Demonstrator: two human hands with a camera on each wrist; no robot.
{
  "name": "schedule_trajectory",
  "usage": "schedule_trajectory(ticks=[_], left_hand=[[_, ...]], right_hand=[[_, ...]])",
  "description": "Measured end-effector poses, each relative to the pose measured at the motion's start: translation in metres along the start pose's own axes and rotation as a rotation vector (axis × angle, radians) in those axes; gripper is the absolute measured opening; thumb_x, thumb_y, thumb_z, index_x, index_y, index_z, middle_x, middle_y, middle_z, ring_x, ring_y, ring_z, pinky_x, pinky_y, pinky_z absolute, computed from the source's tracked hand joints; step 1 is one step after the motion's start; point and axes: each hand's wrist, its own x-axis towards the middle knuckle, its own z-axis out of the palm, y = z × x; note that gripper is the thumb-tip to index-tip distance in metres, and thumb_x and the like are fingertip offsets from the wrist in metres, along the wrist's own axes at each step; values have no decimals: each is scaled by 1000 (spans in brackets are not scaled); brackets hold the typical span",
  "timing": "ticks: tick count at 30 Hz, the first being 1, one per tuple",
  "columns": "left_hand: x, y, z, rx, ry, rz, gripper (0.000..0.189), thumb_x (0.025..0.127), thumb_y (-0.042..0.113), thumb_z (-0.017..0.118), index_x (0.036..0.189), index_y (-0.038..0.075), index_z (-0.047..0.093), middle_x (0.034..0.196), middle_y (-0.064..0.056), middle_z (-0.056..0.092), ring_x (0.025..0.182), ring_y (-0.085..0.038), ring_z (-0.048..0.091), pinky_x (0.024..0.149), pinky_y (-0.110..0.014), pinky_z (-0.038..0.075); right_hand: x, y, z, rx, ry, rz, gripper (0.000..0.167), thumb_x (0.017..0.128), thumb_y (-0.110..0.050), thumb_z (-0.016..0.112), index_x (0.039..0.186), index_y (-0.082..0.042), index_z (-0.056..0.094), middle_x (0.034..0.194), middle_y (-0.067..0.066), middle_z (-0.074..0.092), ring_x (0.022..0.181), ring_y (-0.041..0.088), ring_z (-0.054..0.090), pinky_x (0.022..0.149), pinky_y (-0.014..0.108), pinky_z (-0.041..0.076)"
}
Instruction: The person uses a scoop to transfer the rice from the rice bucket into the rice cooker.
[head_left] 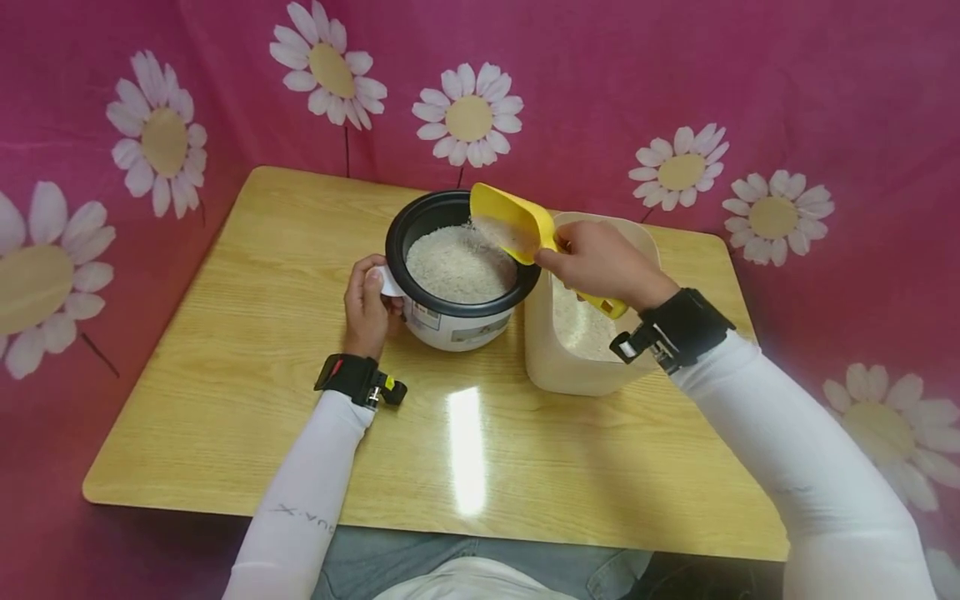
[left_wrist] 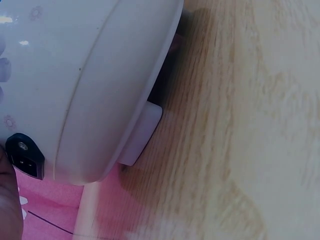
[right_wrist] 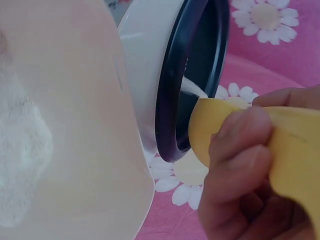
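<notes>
A white rice cooker (head_left: 468,333) with a black rim holds a heap of white rice (head_left: 459,265). My left hand (head_left: 366,307) grips its white side handle (head_left: 388,282). In the left wrist view the cooker's body (left_wrist: 85,90) shows a dark power socket (left_wrist: 25,156), with part of that hand at the left edge. My right hand (head_left: 607,262) holds a yellow scoop (head_left: 517,218) by its handle. The scoop tilts over the cooker's right rim, and grains spill from its lip onto the rice. In the right wrist view, fingers (right_wrist: 240,135) wrap the scoop's handle.
Close to the cooker's right side stands a cream plastic bin (head_left: 570,375) with rice inside. Both stand on a light wooden table (head_left: 247,333). A pink cloth (head_left: 600,75) with daisies hangs behind the table and at its sides.
</notes>
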Motion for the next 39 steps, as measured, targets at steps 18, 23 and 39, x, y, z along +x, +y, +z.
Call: schedule_trajectory(ticks=[18, 23, 39], left_hand=[[0, -1, 0, -1, -1, 12, 23, 109, 23, 38, 117, 28, 58, 83, 5, 55, 64, -9, 52, 57, -21, 44], [0, -1, 0, 1, -2, 19, 22, 110, 22, 38, 118, 28, 58, 82, 4, 55, 64, -9, 53, 57, -23, 44], [-1, 0, 1, 28, 8, 24, 23, 110, 20, 38, 116, 29, 59, 78, 4, 56, 62, -10, 53, 56, -24, 45]], right_hand=[[11, 1, -1, -245, 151, -25, 30, 96, -39, 58, 98, -8, 59, 72, 7, 55, 57, 23, 55, 50, 29, 41], [9, 5, -1, -249, 182, -24, 32, 96, -40, 58, 99, -8, 58, 73, 8, 54, 58, 24, 55, 51, 29, 42], [-21, 65, -21, 334, 120, 168, 50, 102, -55, 52, 104, -6, 62, 72, 2, 62, 60, 25, 62, 54, 36, 55]])
